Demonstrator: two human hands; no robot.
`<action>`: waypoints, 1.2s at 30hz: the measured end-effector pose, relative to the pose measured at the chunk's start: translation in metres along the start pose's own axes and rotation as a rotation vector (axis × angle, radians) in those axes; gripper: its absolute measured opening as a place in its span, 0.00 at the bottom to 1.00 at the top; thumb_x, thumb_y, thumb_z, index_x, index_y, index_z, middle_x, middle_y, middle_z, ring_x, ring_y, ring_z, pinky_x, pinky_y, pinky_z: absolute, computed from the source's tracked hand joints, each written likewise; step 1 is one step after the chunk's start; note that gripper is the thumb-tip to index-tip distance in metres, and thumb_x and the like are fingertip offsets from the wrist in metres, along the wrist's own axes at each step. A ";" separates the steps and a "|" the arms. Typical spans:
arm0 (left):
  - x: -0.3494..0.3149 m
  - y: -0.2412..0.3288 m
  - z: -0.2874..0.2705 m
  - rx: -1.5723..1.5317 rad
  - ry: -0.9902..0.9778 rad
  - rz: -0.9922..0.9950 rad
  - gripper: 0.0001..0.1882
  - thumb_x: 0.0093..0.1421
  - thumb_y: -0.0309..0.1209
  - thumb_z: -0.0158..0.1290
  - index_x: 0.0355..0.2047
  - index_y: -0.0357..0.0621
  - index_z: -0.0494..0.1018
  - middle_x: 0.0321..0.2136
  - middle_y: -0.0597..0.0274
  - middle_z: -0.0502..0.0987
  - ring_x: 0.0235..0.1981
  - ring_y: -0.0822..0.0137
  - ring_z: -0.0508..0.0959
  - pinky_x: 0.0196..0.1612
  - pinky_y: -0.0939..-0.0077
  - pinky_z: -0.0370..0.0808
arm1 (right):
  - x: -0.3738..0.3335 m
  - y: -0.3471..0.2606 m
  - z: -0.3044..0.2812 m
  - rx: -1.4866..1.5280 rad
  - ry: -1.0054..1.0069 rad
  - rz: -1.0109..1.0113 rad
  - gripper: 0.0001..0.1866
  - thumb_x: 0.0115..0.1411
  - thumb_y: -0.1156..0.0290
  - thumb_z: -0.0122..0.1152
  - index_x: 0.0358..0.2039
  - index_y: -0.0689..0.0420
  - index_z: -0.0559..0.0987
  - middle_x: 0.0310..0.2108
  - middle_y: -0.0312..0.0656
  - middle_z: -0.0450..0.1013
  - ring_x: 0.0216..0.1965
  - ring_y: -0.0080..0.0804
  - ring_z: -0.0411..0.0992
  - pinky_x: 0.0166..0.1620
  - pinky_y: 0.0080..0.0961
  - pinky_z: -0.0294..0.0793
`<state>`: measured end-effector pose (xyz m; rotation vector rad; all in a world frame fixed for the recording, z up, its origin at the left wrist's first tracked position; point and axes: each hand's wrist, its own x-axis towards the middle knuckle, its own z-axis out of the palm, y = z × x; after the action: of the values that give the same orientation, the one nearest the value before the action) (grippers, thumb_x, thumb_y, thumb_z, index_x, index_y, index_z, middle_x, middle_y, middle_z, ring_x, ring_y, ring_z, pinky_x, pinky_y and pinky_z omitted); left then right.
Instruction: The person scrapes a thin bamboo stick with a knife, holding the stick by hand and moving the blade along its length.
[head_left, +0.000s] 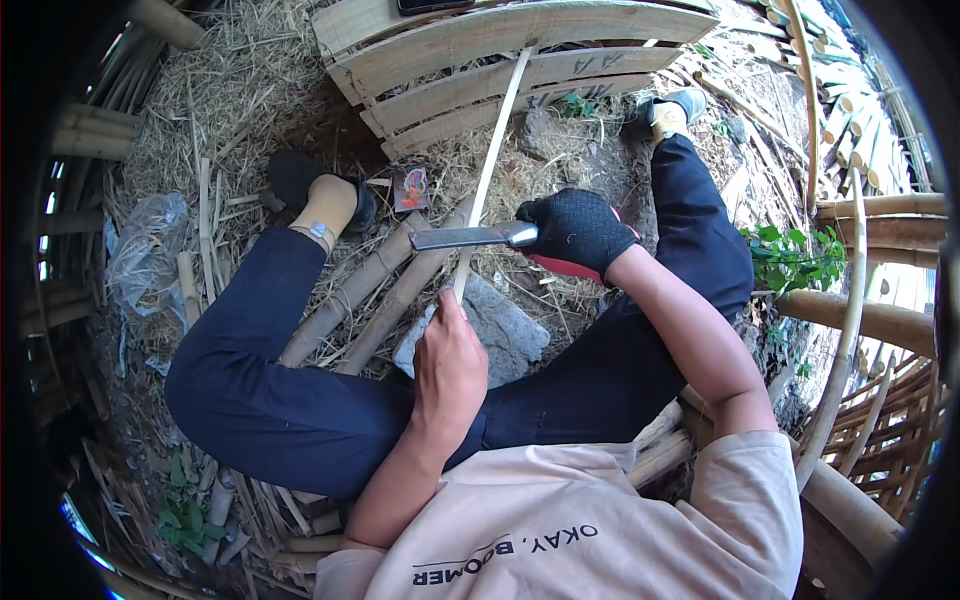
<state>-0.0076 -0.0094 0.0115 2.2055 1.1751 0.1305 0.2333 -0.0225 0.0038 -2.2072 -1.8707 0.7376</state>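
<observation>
Reference item: the grey stone, on the ground between the person's legs. Positions below are given from it, left to right.

Far left of the stone, a crumpled transparent plastic bag lies on the straw-strewn ground. Nearer, and directly left of the stone, two bamboo poles run obliquely, side by side. Beyond the stone and slightly left, a small red packet lies flat.

At the left part of the stone, raised in front of it, is the left hand, bare. Its grip is narrow: thumb and fingers pinch the near end of the pale strip. The knife is held beyond the stone, its blade directed left and crossing over the strip. The strip extends away from the stone toward the slatted wooden crate, its far end overlapping an upper slat; whether the two touch cannot be told.

Beyond the stone and to its right is the right hand, in a black glove with red areas. Its fingers are wrapped firmly around the knife handle, which is mostly hidden.

Well right of the stone stands a leafy green plant. Farther out, beyond the plant, cut bamboo pieces lie in a pile.
</observation>
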 end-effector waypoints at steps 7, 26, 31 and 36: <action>-0.001 -0.003 0.000 -0.012 0.004 0.005 0.13 0.69 0.22 0.44 0.52 0.26 0.64 0.33 0.29 0.78 0.33 0.35 0.80 0.36 0.46 0.78 | 0.002 -0.011 0.009 -0.030 -0.091 -0.026 0.13 0.51 0.58 0.67 0.35 0.49 0.84 0.29 0.51 0.80 0.34 0.54 0.80 0.41 0.46 0.79; -0.001 -0.006 0.001 -0.027 0.014 0.022 0.11 0.67 0.20 0.45 0.49 0.27 0.64 0.31 0.29 0.78 0.33 0.34 0.80 0.35 0.46 0.78 | 0.011 0.002 0.020 -0.231 0.042 0.012 0.09 0.50 0.61 0.65 0.30 0.48 0.84 0.23 0.47 0.79 0.29 0.51 0.80 0.35 0.45 0.79; -0.002 -0.007 0.001 -0.014 0.010 0.017 0.13 0.67 0.20 0.46 0.50 0.26 0.64 0.31 0.29 0.78 0.32 0.35 0.80 0.34 0.48 0.78 | 0.012 -0.001 0.017 -0.210 0.066 0.015 0.08 0.50 0.61 0.65 0.31 0.48 0.84 0.23 0.47 0.79 0.29 0.50 0.80 0.35 0.44 0.79; -0.003 -0.005 -0.001 -0.031 0.002 0.008 0.14 0.66 0.19 0.46 0.51 0.25 0.64 0.30 0.31 0.78 0.31 0.36 0.80 0.34 0.48 0.78 | 0.014 0.009 0.015 -0.201 0.138 0.050 0.10 0.52 0.60 0.65 0.32 0.48 0.85 0.24 0.48 0.79 0.30 0.51 0.80 0.36 0.45 0.79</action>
<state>-0.0133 -0.0087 0.0098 2.1839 1.1581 0.1526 0.2360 -0.0138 -0.0165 -2.3637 -1.9023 0.4073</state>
